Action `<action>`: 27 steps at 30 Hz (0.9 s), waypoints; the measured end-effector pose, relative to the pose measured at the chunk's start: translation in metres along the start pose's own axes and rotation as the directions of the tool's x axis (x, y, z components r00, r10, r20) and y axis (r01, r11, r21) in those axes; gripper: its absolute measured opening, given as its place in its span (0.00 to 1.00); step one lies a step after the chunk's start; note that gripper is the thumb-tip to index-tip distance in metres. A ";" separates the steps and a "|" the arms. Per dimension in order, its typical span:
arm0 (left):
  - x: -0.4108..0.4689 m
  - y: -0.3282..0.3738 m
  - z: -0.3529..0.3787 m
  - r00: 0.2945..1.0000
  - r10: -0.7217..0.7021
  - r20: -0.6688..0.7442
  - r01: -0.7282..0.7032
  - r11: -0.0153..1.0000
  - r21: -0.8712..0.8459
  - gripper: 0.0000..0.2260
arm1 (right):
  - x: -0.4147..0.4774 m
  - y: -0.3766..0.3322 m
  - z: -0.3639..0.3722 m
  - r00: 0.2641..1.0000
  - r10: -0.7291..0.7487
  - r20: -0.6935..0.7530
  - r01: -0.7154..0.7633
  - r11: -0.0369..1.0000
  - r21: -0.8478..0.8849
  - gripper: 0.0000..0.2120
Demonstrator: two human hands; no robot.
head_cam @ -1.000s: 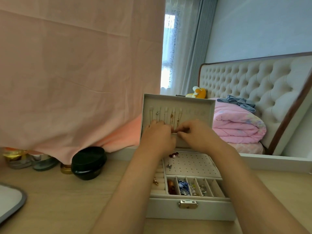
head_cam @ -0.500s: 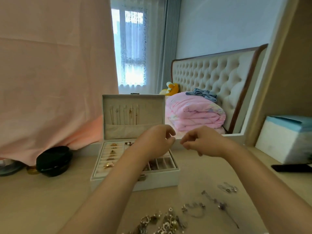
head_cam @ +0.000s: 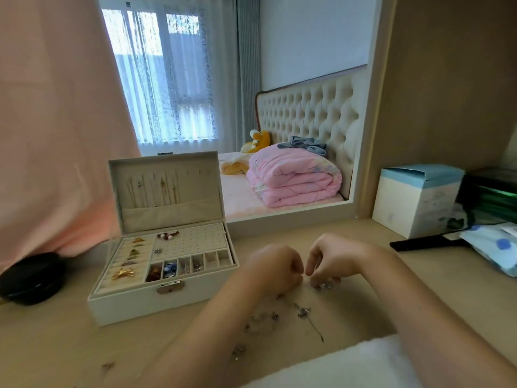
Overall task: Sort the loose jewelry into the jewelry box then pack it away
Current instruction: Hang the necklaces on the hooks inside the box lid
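On the pale wooden counter [head_cam: 56, 345], below a hanging pink cloth [head_cam: 56, 121] and a framed mirror [head_cam: 307, 51], the white jewelry box [head_cam: 156, 306] stands open to my left. Its lid [head_cam: 165, 186] is upright with thin chains hung inside. Rings sit in the left rolls and small pieces in the front compartments. A blue-and-white carton [head_cam: 414, 203] sits far right, and a black round case [head_cam: 30, 278] lies left of the box. My left grip [head_cam: 275, 268] and right grip [head_cam: 333, 257] meet just right of the box, fingers curled downward. The right grip pinches a small silver piece [head_cam: 322, 285] at the counter; whether the left holds anything I cannot tell. Loose jewelry [head_cam: 303, 312] lies scattered between my forearms.
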State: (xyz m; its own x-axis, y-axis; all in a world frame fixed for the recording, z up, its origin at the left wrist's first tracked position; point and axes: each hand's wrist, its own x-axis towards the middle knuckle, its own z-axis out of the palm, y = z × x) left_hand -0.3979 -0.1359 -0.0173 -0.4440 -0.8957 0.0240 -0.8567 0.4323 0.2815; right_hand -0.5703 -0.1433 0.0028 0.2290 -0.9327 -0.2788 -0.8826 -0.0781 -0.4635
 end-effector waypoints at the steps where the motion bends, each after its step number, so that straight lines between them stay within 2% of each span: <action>1: 0.002 0.001 0.004 1.000 -0.002 -0.005 0.002 1.000 0.011 0.10 | 0.002 0.002 0.001 1.000 0.005 0.007 -0.005 1.000 0.014 0.06; 4: 0.004 0.002 0.010 0.997 -0.009 -0.075 0.013 0.998 0.054 0.10 | 0.006 0.009 0.005 1.000 0.012 0.011 -0.013 0.998 0.055 0.02; 8: 0.004 0.002 0.017 0.987 -0.023 -0.160 0.029 0.999 0.037 0.07 | 0.005 0.017 0.002 1.000 -0.010 0.005 0.009 0.993 0.118 0.02; 11: 0.003 0.000 0.020 0.984 -0.002 -0.180 0.011 0.999 0.049 0.08 | -0.002 0.021 -0.007 1.000 -0.022 0.021 0.020 0.996 0.088 0.05; 15: -0.002 -0.003 0.021 0.982 0.040 -0.186 -0.033 0.999 0.040 0.10 | -0.004 0.018 -0.011 0.992 0.039 0.120 -0.038 0.999 -0.011 0.09; 18: -0.006 -0.009 0.023 0.981 0.062 -0.182 -0.065 0.998 -0.011 0.10 | 0.000 0.017 -0.006 0.994 0.057 0.097 -0.051 0.997 -0.053 0.08; 20: -0.009 -0.012 0.024 0.982 0.064 -0.176 -0.078 0.994 -0.076 0.09 | 0.002 0.016 -0.004 0.996 0.039 0.076 -0.036 0.998 -0.044 0.07; 23: -0.010 -0.010 0.021 0.978 0.034 -0.206 -0.091 0.957 -0.274 0.09 | 0.002 0.011 0.000 0.998 -0.048 0.048 0.047 0.998 0.036 0.05; 27: -0.010 -0.007 0.010 0.971 -0.101 -0.218 -0.060 0.777 -0.626 0.07 | -0.001 -0.001 0.002 0.976 -0.171 -0.134 0.200 0.951 0.237 0.06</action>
State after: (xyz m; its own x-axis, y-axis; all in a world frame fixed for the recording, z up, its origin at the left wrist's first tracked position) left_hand -0.3904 -0.1293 -0.0291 -0.2871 -0.9358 0.2043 -0.4746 0.3243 0.8183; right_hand -0.5691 -0.1419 0.0022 0.3199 -0.9441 -0.0801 -0.6960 -0.1769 -0.6959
